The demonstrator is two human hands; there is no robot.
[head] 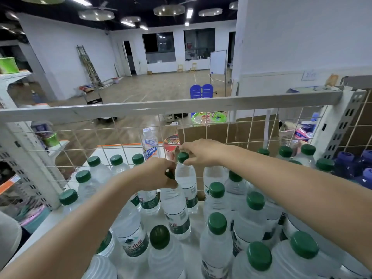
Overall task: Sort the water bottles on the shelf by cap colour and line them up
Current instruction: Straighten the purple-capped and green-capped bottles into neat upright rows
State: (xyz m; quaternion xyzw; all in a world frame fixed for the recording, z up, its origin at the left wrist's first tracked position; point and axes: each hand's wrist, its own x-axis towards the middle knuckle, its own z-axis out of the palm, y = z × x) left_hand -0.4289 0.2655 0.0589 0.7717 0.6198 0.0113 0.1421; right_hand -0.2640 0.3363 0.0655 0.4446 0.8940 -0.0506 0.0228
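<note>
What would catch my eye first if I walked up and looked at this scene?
Most striking is the crowd of clear water bottles with green caps packing the white shelf in the foreground. Two bare arms reach in over them: the left hand grips the top of one bottle, and the right hand pinches the neck of another bottle by the wire grid. At far right stand a few dark blue bottles.

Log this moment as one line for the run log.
left hand: grips green-capped bottle by cap | right hand: pinches back-row bottle at cap | blue-capped bottles: far right
</note>
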